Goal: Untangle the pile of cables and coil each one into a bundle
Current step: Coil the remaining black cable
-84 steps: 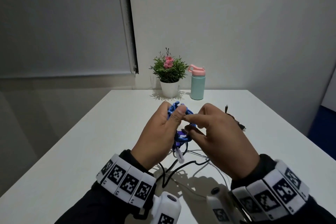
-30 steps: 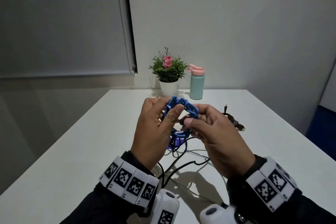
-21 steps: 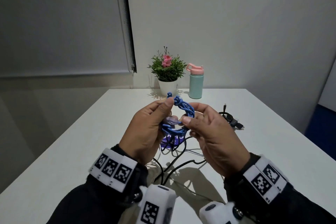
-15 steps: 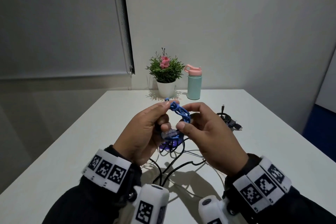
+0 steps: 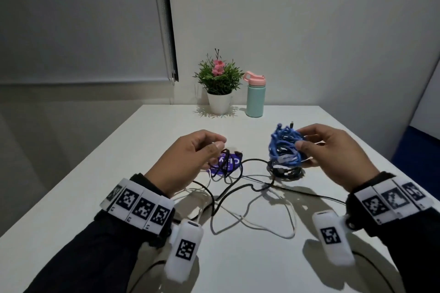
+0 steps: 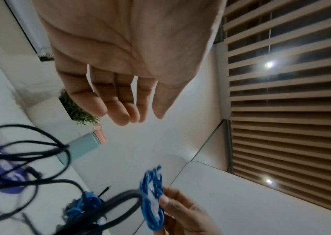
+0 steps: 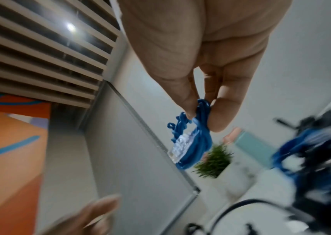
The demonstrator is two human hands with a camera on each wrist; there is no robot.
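My right hand pinches a coiled blue cable bundle between thumb and fingers, low over the table's right middle. The right wrist view shows the blue bundle with a clear plug tucked into it. Just beneath it lies a coiled black cable, and the left wrist view shows another blue bundle beside that coil. My left hand hovers to the left, fingers relaxed and empty, above loose black cable and white cable. In the left wrist view my left hand holds nothing.
A purple card lies under the black loops near my left hand. A potted plant and a mint bottle with a pink lid stand at the far edge of the white table.
Both hands were working the blue bundle together in front of me. My left hand has let go and moved left; my right hand has carried the bundle right and down.
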